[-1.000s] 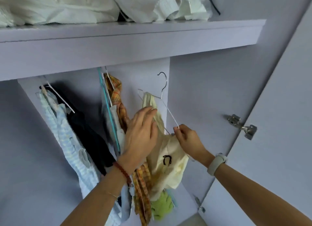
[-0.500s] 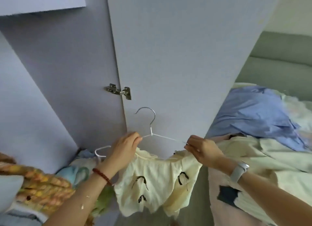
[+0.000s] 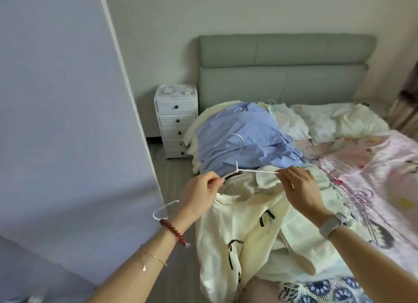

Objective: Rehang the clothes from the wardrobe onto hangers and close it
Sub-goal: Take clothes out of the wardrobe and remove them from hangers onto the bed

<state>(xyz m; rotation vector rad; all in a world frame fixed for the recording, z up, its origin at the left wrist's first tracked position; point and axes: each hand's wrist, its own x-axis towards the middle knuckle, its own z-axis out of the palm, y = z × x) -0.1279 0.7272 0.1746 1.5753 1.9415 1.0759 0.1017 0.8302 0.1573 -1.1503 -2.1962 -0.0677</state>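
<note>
Pale yellow garment (image 3: pixel 244 230) marked with small black bows. White wire hanger (image 3: pixel 255 171). Light blue shirt (image 3: pixel 244 142) heaped on bed. Pink bedsheet (image 3: pixel 382 167) printed with pale figures. Grey-green headboard (image 3: pixel 285 70). White drawer unit (image 3: pixel 176 122), dark knobs. Lavender wardrobe door (image 3: pixel 63 113). Red bead bracelet (image 3: pixel 174 231).

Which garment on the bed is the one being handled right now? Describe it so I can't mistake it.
Start at the grey-green headboard and come down the bed past the blue shirt heap. Below it, the left hand and right hand pinch a white wire hanger. The pale yellow garment beneath is the one: only it has small black bows.
</note>
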